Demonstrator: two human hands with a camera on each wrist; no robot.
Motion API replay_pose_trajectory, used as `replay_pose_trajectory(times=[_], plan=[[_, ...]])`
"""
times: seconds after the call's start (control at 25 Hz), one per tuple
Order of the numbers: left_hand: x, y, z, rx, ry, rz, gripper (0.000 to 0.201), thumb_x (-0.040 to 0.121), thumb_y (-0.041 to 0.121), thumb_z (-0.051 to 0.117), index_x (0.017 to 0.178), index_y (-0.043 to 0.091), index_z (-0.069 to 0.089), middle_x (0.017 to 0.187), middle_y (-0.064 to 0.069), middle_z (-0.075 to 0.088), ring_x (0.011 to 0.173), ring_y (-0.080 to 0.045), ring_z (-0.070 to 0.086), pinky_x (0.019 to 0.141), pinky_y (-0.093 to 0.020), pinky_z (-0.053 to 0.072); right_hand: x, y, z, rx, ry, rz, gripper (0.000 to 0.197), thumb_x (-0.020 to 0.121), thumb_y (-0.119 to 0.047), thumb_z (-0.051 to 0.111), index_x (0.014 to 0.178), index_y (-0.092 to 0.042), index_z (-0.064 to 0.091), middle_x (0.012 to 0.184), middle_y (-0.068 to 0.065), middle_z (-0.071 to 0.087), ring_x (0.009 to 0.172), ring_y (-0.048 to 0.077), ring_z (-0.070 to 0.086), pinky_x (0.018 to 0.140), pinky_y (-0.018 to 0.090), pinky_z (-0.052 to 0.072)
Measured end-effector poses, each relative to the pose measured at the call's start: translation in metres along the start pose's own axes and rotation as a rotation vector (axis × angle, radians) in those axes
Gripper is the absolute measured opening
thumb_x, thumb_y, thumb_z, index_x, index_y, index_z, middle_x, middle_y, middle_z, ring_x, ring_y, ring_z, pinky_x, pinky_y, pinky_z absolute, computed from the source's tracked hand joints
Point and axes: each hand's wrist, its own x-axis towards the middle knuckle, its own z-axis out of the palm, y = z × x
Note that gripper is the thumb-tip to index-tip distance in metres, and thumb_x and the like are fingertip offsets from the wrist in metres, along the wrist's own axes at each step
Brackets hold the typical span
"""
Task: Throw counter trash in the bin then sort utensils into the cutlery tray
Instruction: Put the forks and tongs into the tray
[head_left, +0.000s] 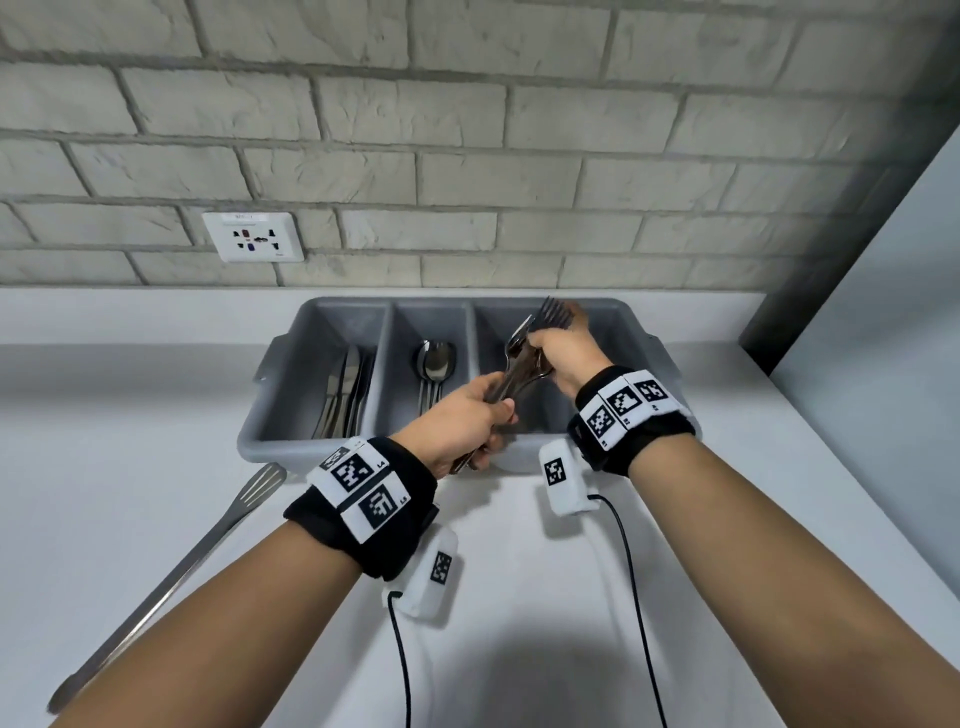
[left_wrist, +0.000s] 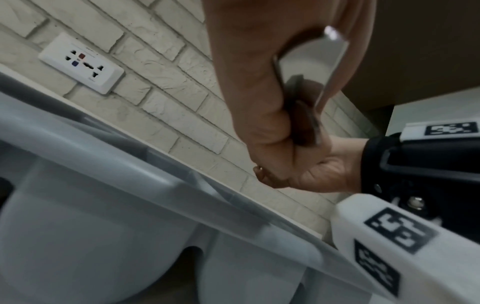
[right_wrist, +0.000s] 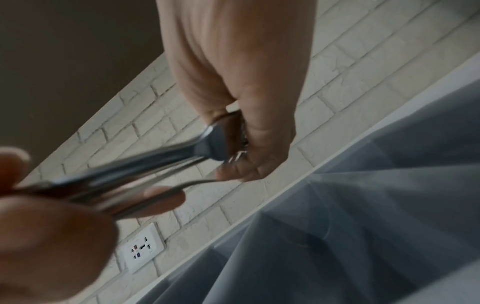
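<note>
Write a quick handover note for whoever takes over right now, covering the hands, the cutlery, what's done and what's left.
Left hand: grips the handle ends of a bunch of forks.
Right hand: holds the same bunch near the tines, above the right compartment of the grey cutlery tray.
Done: knives lie in the left compartment, spoons in the middle one.
Left: lower the forks into the right compartment. A slotted spatula lies on the counter, left of the tray, unsorted.
The bin is not in view, and no trash shows on the counter.
</note>
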Motion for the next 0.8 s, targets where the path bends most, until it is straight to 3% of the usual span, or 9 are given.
replay_pose_trajectory(times=[0.12, 0.2, 0.28, 0.44, 0.52, 0.6, 0.68, 0.72, 0.8], plan=[[0.021, 0.007, 0.009, -0.059, 0.088, -0.059, 0.027, 0.093, -0.004, 0.031, 0.086, 0.016, 0.048, 0.068, -0.002, 0.04, 0.043, -0.01, 0.03, 0.035, -0.008, 0.022, 0.009, 0.007, 0.002, -0.281, -0.095, -0.04, 0.04, 0.077, 0.006, 0.051, 0.117, -0.001, 0.055, 0.095, 0.016, 0.065, 0.082, 0.031, 0.067, 0.072, 0.043, 0.058], [0.039, 0.007, 0.014, -0.067, 0.128, -0.103, 0.029, 0.089, -0.007, 0.027, 0.077, 0.011, 0.046, 0.066, -0.005, 0.039, 0.046, -0.013, 0.029, 0.035, -0.008, 0.023, 0.012, 0.011, 0.0, -0.484, -0.157, -0.047, 0.017, 0.081, 0.006, 0.05, 0.085, 0.001, 0.066, 0.075, 0.015, 0.065, 0.051, 0.018, 0.064, 0.054, 0.029, 0.054], [0.056, 0.007, 0.017, -0.036, 0.141, -0.131, 0.031, 0.086, -0.007, 0.025, 0.071, 0.008, 0.047, 0.063, -0.007, 0.038, 0.045, -0.014, 0.028, 0.034, -0.008, 0.023, 0.023, 0.016, -0.003, -0.554, -0.163, -0.005, 0.025, 0.082, 0.005, 0.051, 0.063, -0.008, 0.059, 0.061, 0.01, 0.06, 0.033, 0.01, 0.055, 0.048, 0.025, 0.052], [0.084, 0.006, 0.017, 0.137, 0.192, -0.161, 0.034, 0.087, -0.006, 0.03, 0.059, 0.005, 0.047, 0.057, -0.01, 0.044, 0.026, -0.013, 0.037, 0.03, -0.01, 0.027, 0.033, 0.026, -0.007, -0.528, -0.261, 0.137, 0.02, 0.084, 0.002, 0.058, 0.065, -0.005, 0.058, 0.058, 0.009, 0.055, 0.038, 0.014, 0.053, 0.042, 0.022, 0.046], [0.091, 0.004, 0.017, 0.255, 0.189, -0.177, 0.031, 0.093, 0.0, 0.035, 0.066, 0.003, 0.052, 0.066, -0.014, 0.053, 0.034, -0.011, 0.05, 0.033, -0.014, 0.039, 0.029, 0.033, -0.007, -0.596, -0.35, 0.161, 0.008, 0.085, 0.001, 0.058, 0.087, 0.005, 0.064, 0.069, 0.012, 0.06, 0.05, 0.017, 0.058, 0.049, 0.023, 0.049], [0.096, 0.003, 0.021, 0.277, 0.213, -0.186, 0.028, 0.095, 0.002, 0.036, 0.1, -0.013, 0.06, 0.102, -0.027, 0.063, 0.069, -0.02, 0.068, 0.061, -0.025, 0.054, 0.032, 0.039, -0.006, -0.815, -0.405, 0.082, 0.027, 0.09, -0.003, 0.051, 0.113, 0.008, 0.061, 0.099, 0.019, 0.067, 0.082, 0.028, 0.065, 0.063, 0.024, 0.052], [0.099, 0.001, 0.024, 0.299, 0.269, -0.252, 0.037, 0.096, 0.002, 0.035, 0.125, -0.014, 0.051, 0.132, -0.026, 0.055, 0.116, -0.033, 0.059, 0.095, -0.034, 0.047, 0.032, 0.041, -0.007, -0.882, -0.344, 0.147, 0.034, 0.095, -0.005, 0.04, 0.125, 0.005, 0.055, 0.129, 0.02, 0.058, 0.116, 0.031, 0.058, 0.087, 0.023, 0.049], [0.099, 0.005, 0.026, 0.408, 0.26, -0.25, 0.038, 0.096, 0.002, 0.033, 0.128, -0.011, 0.05, 0.136, -0.024, 0.053, 0.124, -0.034, 0.052, 0.101, -0.033, 0.041, 0.029, 0.04, -0.004, -0.95, -0.324, 0.141, 0.036, 0.097, -0.004, 0.036, 0.127, 0.005, 0.052, 0.136, 0.02, 0.053, 0.124, 0.032, 0.052, 0.098, 0.027, 0.043], [0.093, 0.002, 0.033, 0.673, 0.239, -0.205, 0.038, 0.096, 0.002, 0.033, 0.128, -0.008, 0.052, 0.136, -0.022, 0.053, 0.127, -0.033, 0.05, 0.102, -0.032, 0.039, 0.022, 0.039, -0.001, -1.078, -0.321, 0.069, 0.038, 0.098, -0.003, 0.032, 0.133, 0.004, 0.047, 0.143, 0.019, 0.046, 0.131, 0.031, 0.045, 0.105, 0.031, 0.035]])
